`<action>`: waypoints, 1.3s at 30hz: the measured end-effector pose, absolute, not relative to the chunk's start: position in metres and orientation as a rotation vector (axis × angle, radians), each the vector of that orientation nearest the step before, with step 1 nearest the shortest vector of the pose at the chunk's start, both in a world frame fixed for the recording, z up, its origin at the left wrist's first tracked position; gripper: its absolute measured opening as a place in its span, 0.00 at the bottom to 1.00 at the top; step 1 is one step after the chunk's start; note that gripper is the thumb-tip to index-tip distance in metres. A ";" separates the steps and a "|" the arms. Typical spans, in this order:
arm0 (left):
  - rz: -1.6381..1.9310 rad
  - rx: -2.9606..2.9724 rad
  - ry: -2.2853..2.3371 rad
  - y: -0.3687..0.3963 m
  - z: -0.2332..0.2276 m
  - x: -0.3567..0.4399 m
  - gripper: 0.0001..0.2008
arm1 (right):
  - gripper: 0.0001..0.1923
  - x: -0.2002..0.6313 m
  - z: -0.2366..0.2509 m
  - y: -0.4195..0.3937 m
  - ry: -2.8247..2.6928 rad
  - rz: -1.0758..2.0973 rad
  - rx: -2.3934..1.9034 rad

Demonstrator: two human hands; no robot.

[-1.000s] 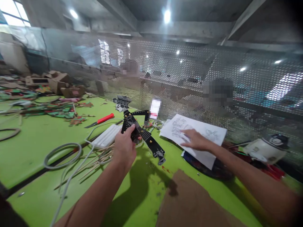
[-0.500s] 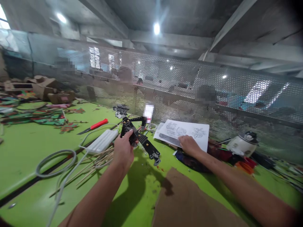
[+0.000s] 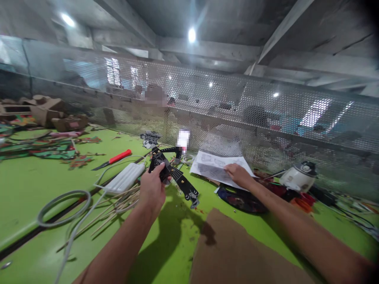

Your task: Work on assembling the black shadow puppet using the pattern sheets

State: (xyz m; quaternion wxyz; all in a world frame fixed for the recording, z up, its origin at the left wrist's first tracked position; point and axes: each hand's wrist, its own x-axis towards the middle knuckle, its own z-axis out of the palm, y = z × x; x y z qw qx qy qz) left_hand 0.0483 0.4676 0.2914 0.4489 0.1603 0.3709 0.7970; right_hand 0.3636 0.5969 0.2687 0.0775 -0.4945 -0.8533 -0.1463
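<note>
My left hand (image 3: pixel 152 188) is closed around the middle of a black jointed puppet figure (image 3: pixel 173 172), held above the green table (image 3: pixel 35 177). The puppet's white-faced head (image 3: pixel 150 139) points away from me and its leg (image 3: pixel 189 192) hangs toward me. My right hand (image 3: pixel 238 175) grips the near edge of a stack of white printed sheets (image 3: pixel 216 165), which lie over a dark round plate (image 3: pixel 241 198).
A white power strip (image 3: pixel 124 177) with grey cable coil (image 3: pixel 59 203) and thin bamboo sticks (image 3: pixel 115 205) lie left of my hand. A red-handled knife (image 3: pixel 114 158), cardboard sheet (image 3: pixel 237 252), white kettle (image 3: pixel 297 177) and a perforated metal screen (image 3: pixel 237 118) surround the area.
My right hand moved from flat on the papers to gripping their edge, and the top sheet has been turned over. The left hand keeps holding the puppet.
</note>
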 end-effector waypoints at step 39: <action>1.922 0.386 0.940 0.465 0.300 0.050 0.05 | 0.16 0.379 0.349 0.632 -2.192 -0.599 -2.151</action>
